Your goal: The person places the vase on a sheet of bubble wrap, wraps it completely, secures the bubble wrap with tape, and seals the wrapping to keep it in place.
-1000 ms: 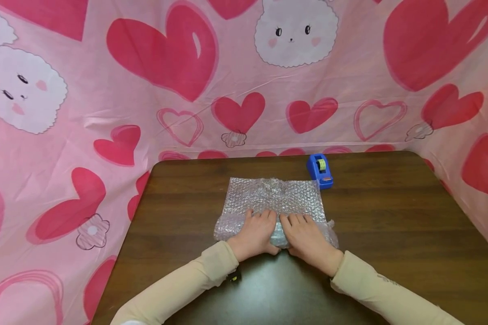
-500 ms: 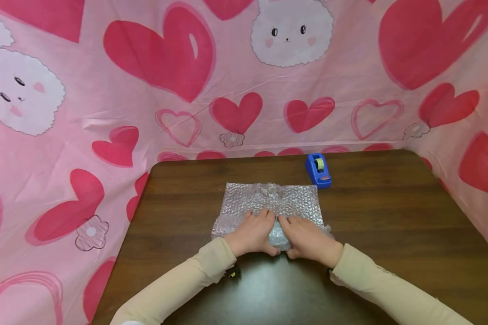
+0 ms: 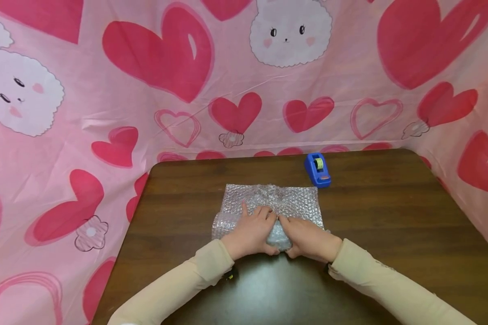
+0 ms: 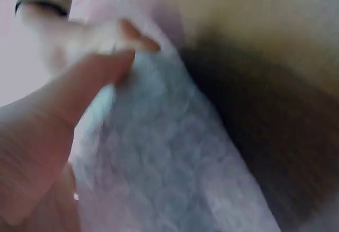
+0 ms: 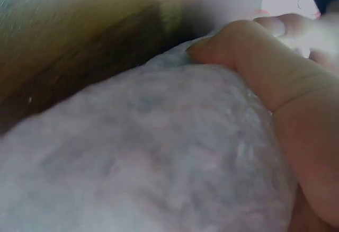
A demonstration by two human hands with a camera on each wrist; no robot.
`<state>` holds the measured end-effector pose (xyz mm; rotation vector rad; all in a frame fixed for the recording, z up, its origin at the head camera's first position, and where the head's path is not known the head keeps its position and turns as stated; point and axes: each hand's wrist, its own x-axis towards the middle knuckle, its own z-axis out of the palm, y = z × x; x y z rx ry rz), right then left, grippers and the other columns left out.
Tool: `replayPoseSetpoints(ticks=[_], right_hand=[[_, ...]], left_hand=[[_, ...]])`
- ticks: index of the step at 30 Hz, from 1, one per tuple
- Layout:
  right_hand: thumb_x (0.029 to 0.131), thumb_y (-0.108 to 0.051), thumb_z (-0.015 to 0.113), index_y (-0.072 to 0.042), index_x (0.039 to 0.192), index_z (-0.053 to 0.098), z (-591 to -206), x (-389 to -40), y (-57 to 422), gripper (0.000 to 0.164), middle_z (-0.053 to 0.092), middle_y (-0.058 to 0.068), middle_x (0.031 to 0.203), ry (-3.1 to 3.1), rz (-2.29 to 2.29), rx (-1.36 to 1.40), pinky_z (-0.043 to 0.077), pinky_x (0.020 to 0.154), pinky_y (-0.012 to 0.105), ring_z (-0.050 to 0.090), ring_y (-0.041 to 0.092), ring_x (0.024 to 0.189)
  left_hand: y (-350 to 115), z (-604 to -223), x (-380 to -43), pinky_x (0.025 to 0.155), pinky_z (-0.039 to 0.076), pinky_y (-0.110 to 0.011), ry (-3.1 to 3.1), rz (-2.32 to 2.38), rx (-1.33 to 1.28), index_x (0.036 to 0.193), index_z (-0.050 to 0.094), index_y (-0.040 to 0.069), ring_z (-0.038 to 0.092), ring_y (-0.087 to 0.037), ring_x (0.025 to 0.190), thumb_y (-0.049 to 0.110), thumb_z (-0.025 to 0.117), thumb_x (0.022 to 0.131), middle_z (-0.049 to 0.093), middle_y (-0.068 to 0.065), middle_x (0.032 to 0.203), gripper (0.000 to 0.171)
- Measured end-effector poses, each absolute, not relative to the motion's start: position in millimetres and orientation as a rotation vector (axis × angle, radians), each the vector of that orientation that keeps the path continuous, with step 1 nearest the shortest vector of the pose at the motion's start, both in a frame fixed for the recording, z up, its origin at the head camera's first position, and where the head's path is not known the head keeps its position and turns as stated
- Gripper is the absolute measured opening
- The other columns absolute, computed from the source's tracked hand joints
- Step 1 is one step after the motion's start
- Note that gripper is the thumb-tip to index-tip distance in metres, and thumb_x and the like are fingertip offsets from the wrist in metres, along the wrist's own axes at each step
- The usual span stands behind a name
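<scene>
Bubble wrap (image 3: 274, 195) has slid away from the surface's (image 3: 390, 203) far edge; left hand (image 3: 250, 231) and right hand (image 3: 309, 237) curl round its roll (image 3: 279, 238); slackening could unwind it.

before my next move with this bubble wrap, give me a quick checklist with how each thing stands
1. Left hand on the rolled bundle: ok, it grips with the thumb on the near side.
2. Right hand on the bundle: ok, it grips close beside the left.
3. Wrap fully rolled up: not ok, a bubble wrap sheet lies spread beyond the hands.
4. Sheet smooth: not ok, it is puckered near the middle of its far edge.
5. Tape dispenser clear of the hands: ok, it stands by the sheet's far right corner.
6. Anything inside centred: cannot tell, wrap and hands cover it.
</scene>
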<state>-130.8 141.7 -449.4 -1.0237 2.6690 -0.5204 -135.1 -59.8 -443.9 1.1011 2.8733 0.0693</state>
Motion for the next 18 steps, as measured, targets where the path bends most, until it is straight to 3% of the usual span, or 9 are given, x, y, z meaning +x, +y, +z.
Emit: replayPoseSetpoints(ticks=[7,18], right_hand=[[0.071,-0.016,0.091,0.005,0.137,0.046,-447.9,-134.7,141.1,0.083,0.068,0.010,0.109,2.643,-0.521,-1.012,0.056,0.085,0.044,0.064,0.021,0.091],[0.067,-0.020,0.093,0.002,0.118,0.054,-436.1,-132.4,131.8,0.068,0.066,0.009,0.094,2.730,-0.381,-0.994,0.057,0.074,0.045,0.065,0.022,0.079]], left_hand=[[-58.8,-453.6,-119.7,0.110,0.030,-0.076,3.024,-0.116,1.162,0.149,0.049,0.001,0.061,-0.029,0.124,0.069,0.087,0.068,0.063,-0.012,0.134,0.112],[-62.7,-462.3,-126.3,0.110,0.041,-0.065,3.073,0.003,1.203,0.130,0.056,0.008,0.065,-0.026,0.115,0.056,0.095,0.061,0.066,-0.008,0.118,0.093]])
